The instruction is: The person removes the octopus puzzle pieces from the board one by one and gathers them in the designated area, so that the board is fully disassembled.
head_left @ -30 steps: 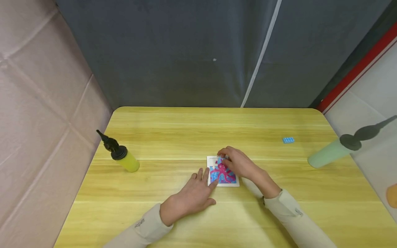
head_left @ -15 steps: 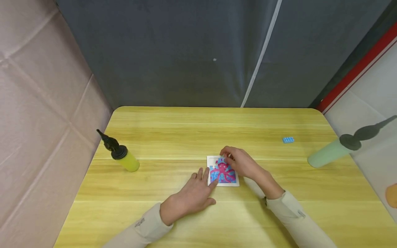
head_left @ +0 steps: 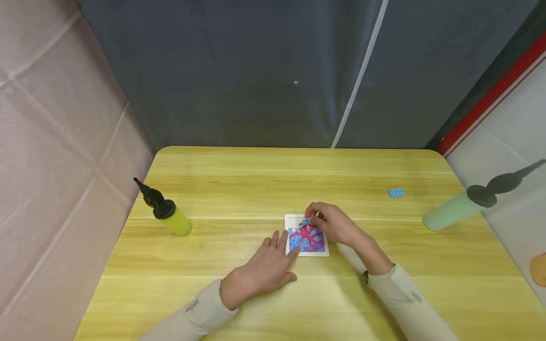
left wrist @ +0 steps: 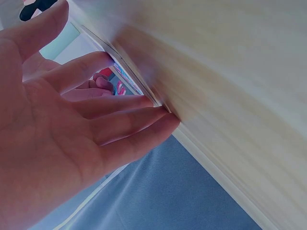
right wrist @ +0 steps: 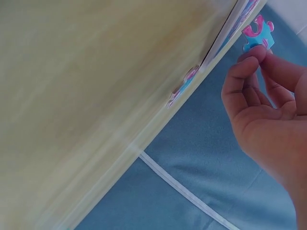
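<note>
A small square jigsaw puzzle (head_left: 307, 240) with a white border and a pink octopus on blue lies flat on the table. My right hand (head_left: 334, 225) is over its upper right corner. Thumb and fingertips of that hand pinch a blue and pink puzzle piece (right wrist: 259, 34), clear in the right wrist view. Another puzzle piece (right wrist: 183, 87) lies on the table just off the puzzle's edge there; the head view does not show it, perhaps because the hand covers it. My left hand (head_left: 266, 265) lies with fingers extended, fingertips touching the puzzle's left edge and lower part.
A yellow pump bottle (head_left: 177, 222) with a black nozzle stands at the left. At the right are a pale green pump bottle (head_left: 452, 211) and a small blue toy brick (head_left: 396, 192). A dark curtain (head_left: 234, 94) hangs behind the table's far edge (head_left: 256, 148).
My right hand has shifted slightly to the right with the piece, which has moved right along the puzzle's top. The left hand has stayed in place.
</note>
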`<state>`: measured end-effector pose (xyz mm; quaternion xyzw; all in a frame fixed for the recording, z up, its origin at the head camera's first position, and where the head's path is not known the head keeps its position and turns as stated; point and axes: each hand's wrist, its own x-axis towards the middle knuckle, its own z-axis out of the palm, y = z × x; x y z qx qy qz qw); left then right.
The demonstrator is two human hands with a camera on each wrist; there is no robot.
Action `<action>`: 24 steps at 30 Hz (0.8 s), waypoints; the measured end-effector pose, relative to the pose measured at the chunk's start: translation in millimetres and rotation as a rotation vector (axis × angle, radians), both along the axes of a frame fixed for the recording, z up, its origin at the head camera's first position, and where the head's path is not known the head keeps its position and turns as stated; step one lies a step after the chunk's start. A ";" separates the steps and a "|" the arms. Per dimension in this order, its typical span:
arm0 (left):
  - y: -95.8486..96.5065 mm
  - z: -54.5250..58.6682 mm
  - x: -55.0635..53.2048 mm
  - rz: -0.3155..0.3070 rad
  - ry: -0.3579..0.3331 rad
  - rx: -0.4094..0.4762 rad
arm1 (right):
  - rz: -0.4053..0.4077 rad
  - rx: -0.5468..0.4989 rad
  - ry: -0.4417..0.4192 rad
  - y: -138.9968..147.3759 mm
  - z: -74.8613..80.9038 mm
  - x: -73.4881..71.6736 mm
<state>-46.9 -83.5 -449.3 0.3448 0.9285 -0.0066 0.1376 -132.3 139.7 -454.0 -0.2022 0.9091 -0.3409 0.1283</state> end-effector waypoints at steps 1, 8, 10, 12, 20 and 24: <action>0.0 0.3 0.0 -0.001 -0.001 0.000 | 0.001 -0.002 0.000 0.7 0.0 0.2; -0.5 1.6 0.3 0.000 -0.012 0.002 | -0.003 -0.034 -0.016 6.0 0.5 1.9; -0.6 1.9 0.4 0.002 -0.015 0.001 | -0.008 -0.036 -0.020 7.5 0.8 2.5; -0.5 1.9 0.5 0.003 -0.018 0.001 | -0.017 -0.034 -0.024 9.0 1.2 3.3; -0.4 1.8 0.6 0.014 -0.034 0.012 | -0.048 0.007 -0.005 14.4 1.1 5.3; -0.5 1.2 0.1 0.014 -0.033 0.018 | -0.054 0.009 0.007 16.9 1.2 6.3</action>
